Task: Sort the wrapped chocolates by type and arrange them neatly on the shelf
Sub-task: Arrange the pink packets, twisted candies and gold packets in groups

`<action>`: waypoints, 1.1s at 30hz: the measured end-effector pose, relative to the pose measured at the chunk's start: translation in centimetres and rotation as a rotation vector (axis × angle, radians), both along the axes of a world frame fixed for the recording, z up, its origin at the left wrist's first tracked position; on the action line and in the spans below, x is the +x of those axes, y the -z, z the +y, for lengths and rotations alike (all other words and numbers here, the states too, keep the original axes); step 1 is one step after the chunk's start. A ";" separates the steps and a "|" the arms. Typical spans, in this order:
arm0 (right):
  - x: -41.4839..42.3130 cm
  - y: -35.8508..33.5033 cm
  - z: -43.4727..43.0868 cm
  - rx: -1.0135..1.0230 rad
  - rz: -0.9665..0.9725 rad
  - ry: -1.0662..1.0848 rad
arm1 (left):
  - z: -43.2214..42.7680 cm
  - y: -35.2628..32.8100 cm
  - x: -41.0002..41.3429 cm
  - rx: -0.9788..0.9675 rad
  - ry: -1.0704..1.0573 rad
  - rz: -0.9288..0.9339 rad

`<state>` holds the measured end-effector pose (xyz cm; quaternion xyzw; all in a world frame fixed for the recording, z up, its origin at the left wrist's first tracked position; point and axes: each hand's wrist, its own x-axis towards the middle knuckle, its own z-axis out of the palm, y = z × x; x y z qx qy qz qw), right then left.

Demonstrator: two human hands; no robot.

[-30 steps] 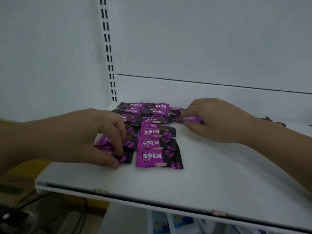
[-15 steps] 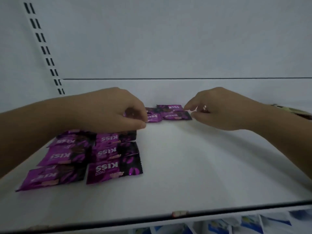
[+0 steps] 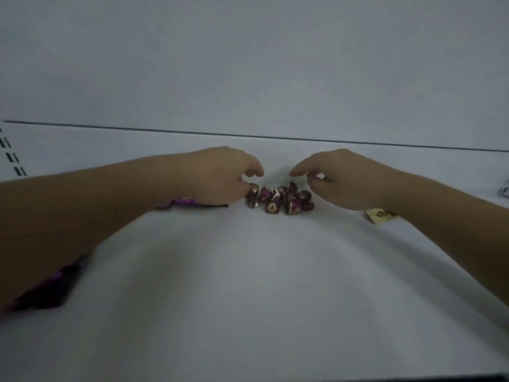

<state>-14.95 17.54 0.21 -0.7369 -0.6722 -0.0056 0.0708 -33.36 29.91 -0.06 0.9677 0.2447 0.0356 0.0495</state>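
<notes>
Twist-wrapped chocolates (image 3: pixel 281 201) lying heaped at back of shelf (image 3: pixel 261 285), between both hands. Left hand (image 3: pixel 220 177) nearer, curled fingers touching leftmost piece; grip not discernible. Right hand (image 3: pixel 338 180) hovering just right of heap, fingers loosely curled, holding nothing. Flat purple packets (image 3: pixel 190 202) lying under left forearm.

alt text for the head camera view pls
A left hand and right hand reach from either side toward a small heap of purple chocolates at the back of a white shelf. Flat purple packets lie under the left arm.
</notes>
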 end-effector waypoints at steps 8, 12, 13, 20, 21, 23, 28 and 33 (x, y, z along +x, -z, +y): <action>0.0 0.9 2.0 -0.108 0.058 -0.195 | -1.8 0.3 2.0 -0.083 -0.072 -0.033; -0.2 0.3 0.4 -0.186 0.152 -0.252 | -3.0 -0.3 1.1 -0.270 -0.049 -0.026; -0.2 0.0 -0.2 -0.227 0.192 -0.269 | -3.2 -0.4 0.8 -0.309 -0.038 -0.007; 1.2 -1.7 -0.6 -0.131 0.116 -0.167 | -2.6 -1.3 1.0 -0.262 -0.008 -0.073; 1.4 -1.7 -0.2 -0.122 0.065 -0.143 | -2.4 -1.3 1.2 -0.261 -0.006 -0.093; 1.7 -1.5 0.5 -0.112 0.032 -0.105 | -2.1 -1.2 1.6 -0.247 -0.011 -0.122; 1.5 -0.2 1.9 -0.113 0.060 -0.082 | -1.6 -0.4 2.1 -0.168 -0.040 -0.042; 1.8 0.3 2.1 -0.087 0.230 -0.045 | -1.0 -0.1 2.7 -0.131 -0.060 -0.050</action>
